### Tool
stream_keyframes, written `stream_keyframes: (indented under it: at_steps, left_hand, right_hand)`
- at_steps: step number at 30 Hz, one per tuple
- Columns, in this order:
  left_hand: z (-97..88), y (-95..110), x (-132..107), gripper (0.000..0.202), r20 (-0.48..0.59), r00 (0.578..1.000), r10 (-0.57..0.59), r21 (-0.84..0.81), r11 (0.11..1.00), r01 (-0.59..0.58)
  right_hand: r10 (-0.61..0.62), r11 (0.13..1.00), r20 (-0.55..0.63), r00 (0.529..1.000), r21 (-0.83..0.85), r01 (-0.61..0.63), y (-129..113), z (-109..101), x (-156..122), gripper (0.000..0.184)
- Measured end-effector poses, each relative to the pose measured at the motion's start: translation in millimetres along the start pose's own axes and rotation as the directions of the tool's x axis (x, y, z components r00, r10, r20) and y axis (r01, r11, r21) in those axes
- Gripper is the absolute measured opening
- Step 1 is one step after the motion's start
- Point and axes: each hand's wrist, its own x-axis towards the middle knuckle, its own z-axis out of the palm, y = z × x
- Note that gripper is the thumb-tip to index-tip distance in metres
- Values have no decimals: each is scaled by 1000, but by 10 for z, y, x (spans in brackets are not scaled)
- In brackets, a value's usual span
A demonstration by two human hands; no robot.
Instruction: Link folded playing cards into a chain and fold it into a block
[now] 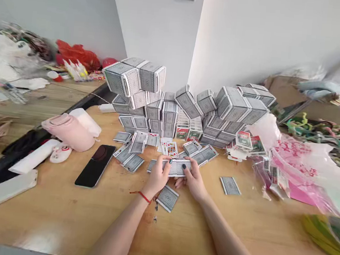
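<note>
Both of my hands hold a strip of patterned playing cards (176, 168) just above the table. My left hand (160, 172) pinches its left end, thumb on top. At the right end, my right hand (194, 177) grips it with the thumb on its face and fingers underneath. A squarish folded playing-card piece (167, 198) lies on the table below my hands. Loose face-up cards (169, 147) and several folded card pieces (129, 157) are spread just beyond them. Another folded piece (230, 186) rests to the right of my right hand.
Stacked playing-card cubes (162, 113) stand at the back against the wall. A black phone (95, 166) and a pink pouch-like item (71, 130) lie left. On the right are card boxes (243, 141), plastic bags (300, 162) and a yellow tape roll (324, 234).
</note>
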Motion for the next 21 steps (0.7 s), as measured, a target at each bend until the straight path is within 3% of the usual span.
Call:
stream_keyframes:
  at_steps: [4, 8, 11, 14, 18, 21]
  left_hand:
    - [16, -21, -8, 16, 39, 998, -56, -54, 997, 58]
    - [41, 29, -20, 29, 24, 994, -104, -258, 960, 106]
    - [32, 71, -5, 46, -58, 982, -181, -408, 902, 142]
    - [-26, 48, 49, 54, -200, 943, -265, -467, 872, 146]
    - [-124, -55, 139, 60, -324, 898, -297, -479, 870, 115]
    - [-147, -105, 178, 60, -338, 895, -290, -499, 862, 91]
  right_hand:
    - [32, 999, 11, 999, 16, -32, -6, -21, 5, 42]
    - [12, 998, -19, 1000, 62, -10, -23, 14, 11, 51]
    - [-20, 994, -74, 997, 104, 28, -33, 31, 16, 49]
    - [-41, 994, -132, 990, 93, 54, -10, 4, 34, 39]
    - [-120, 974, -200, 973, -214, 76, 91, -28, 93, 30]
    - [-303, 815, -201, 932, -561, 144, 165, 16, 166, 23]
